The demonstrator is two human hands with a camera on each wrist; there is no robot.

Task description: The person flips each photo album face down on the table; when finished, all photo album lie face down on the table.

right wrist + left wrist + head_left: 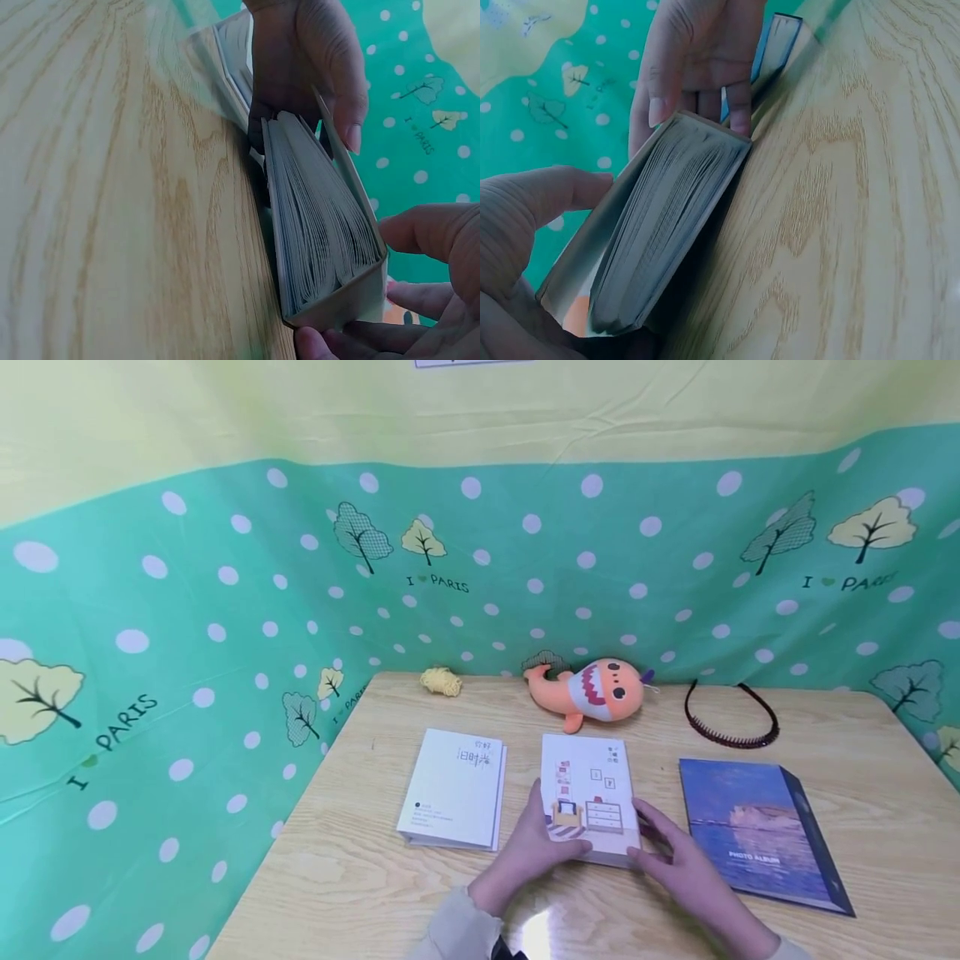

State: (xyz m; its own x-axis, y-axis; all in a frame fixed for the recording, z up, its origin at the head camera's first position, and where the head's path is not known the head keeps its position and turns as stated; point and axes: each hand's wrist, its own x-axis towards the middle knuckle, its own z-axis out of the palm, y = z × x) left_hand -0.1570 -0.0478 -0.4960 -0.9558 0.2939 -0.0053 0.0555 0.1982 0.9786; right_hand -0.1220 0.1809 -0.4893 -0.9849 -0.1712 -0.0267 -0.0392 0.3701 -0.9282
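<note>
at the lower centre of the frame, over the pale wood-grain counter (337, 877), a thick white hard-covered album printed with furniture (589, 787) sits between the left hand (538, 838) and right hand (678, 858); each grip clasps one side, thumb against the cover, presumably to keep its bulk level.

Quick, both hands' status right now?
Left grip: holding the left side of the middle white book.
Right grip: holding the same book's right side.
</note>
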